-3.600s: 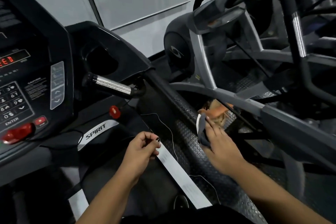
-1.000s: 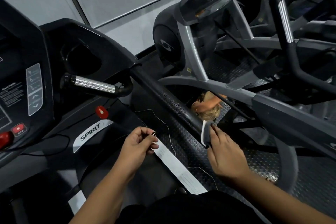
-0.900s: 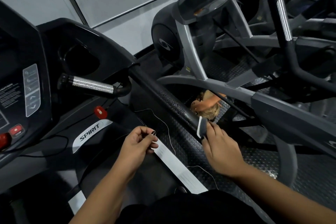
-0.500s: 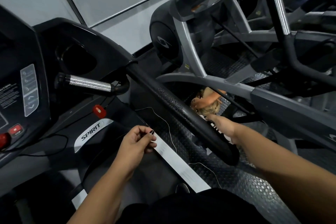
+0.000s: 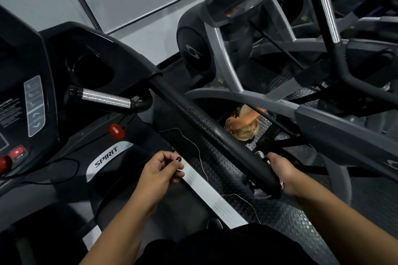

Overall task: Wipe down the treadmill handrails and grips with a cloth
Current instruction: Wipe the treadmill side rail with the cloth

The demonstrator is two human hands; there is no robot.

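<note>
Two hands: the right hand (image 5: 281,173), lower right, wraps its fingers and one cloth (image 5: 259,155) around one black handrail (image 5: 206,129); the left hand (image 5: 160,171) curls loosely, holding nothing

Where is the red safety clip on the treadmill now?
Head view, left of centre: the red safety clip sits below the silver grip, above the SPIRIT badge.

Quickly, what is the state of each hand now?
Left hand: loosely curled, holding nothing visible.
Right hand: closed on cloth around the handrail.
</note>
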